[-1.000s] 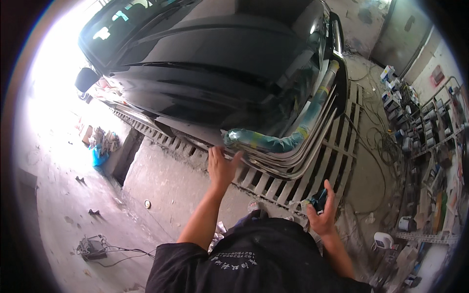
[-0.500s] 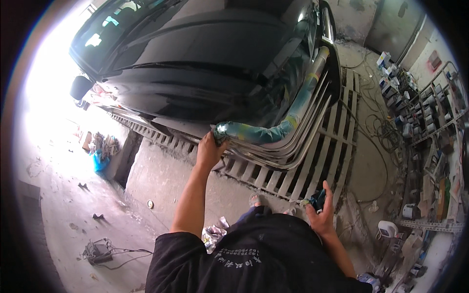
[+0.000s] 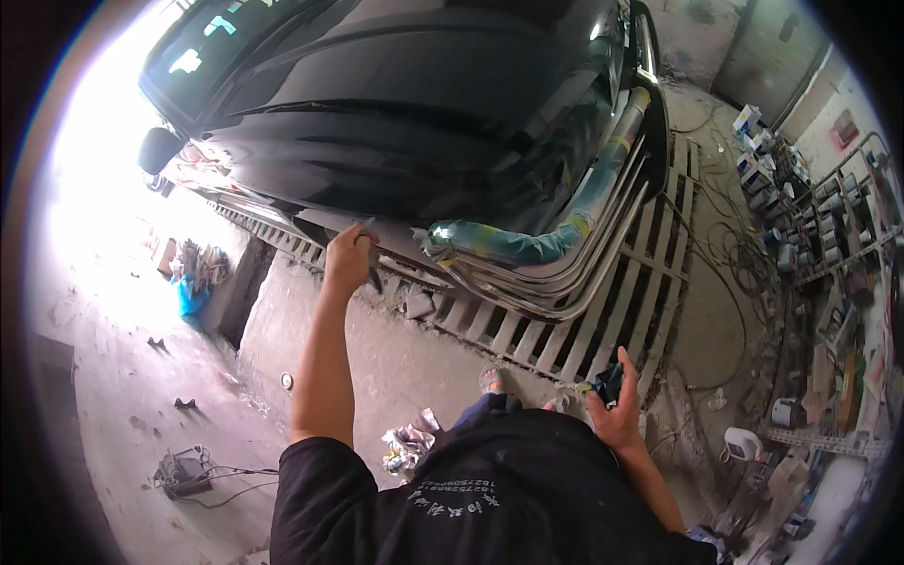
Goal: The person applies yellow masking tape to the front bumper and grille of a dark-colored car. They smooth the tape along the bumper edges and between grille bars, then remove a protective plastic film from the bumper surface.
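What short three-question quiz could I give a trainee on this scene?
1. True or false: the right hand holds a dark item.

2. Which is nearest the left hand?
A. the metal door
B. the black car
C. the cluttered shelving

3. Fill the blank: the blue bag lies on the floor to the person's ____.

Key: 1. True; 2. B; 3. left

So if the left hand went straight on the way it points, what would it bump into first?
Probably the front of the black car, which lies just ahead of the left hand; this single view leaves the gap unclear.
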Tool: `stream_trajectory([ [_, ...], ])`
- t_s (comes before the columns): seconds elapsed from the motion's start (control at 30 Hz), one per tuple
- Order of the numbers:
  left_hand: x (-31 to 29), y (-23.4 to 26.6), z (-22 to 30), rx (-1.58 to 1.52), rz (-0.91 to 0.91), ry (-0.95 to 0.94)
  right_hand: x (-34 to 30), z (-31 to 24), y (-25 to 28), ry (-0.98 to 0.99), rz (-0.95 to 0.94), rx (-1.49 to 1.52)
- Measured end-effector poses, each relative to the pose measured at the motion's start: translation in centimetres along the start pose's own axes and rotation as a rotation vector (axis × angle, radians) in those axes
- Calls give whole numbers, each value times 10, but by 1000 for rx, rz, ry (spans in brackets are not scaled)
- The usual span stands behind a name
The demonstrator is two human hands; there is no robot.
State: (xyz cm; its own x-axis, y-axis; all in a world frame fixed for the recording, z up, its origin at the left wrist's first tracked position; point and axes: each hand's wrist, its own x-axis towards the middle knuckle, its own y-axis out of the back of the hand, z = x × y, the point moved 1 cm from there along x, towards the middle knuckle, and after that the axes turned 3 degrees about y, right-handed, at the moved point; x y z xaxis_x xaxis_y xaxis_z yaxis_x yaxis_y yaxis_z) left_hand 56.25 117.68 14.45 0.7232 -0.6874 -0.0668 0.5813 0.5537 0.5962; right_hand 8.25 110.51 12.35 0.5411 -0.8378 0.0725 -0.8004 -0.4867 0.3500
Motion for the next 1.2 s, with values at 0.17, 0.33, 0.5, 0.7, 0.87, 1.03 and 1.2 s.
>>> stream_trajectory([
  [0.17,-43,-47,-45,-623,-86,240,6,-13,-19,-37,-76,74],
  [0.33,-58,-113,-22,-936,-17,399,7,-19,-31,54,-128,24],
  [0.5,-48,-124,-21,-982,-67,356,0,-7,-31,191,-87,-84],
  [0.7,-41,-109,-8,-664,-103,301,-9,-1,-30,155,-48,-82],
  [0.87,-37,-117,-33,-985,-171,446,-9,-12,-36,165,-71,-126],
  [1.03,-35,-125,-40,-1236,-271,519,-9,-13,-44,183,-89,-129],
  [1.2,-33,-122,-29,-1133,-223,515,-8,-12,-46,205,-106,-204],
])
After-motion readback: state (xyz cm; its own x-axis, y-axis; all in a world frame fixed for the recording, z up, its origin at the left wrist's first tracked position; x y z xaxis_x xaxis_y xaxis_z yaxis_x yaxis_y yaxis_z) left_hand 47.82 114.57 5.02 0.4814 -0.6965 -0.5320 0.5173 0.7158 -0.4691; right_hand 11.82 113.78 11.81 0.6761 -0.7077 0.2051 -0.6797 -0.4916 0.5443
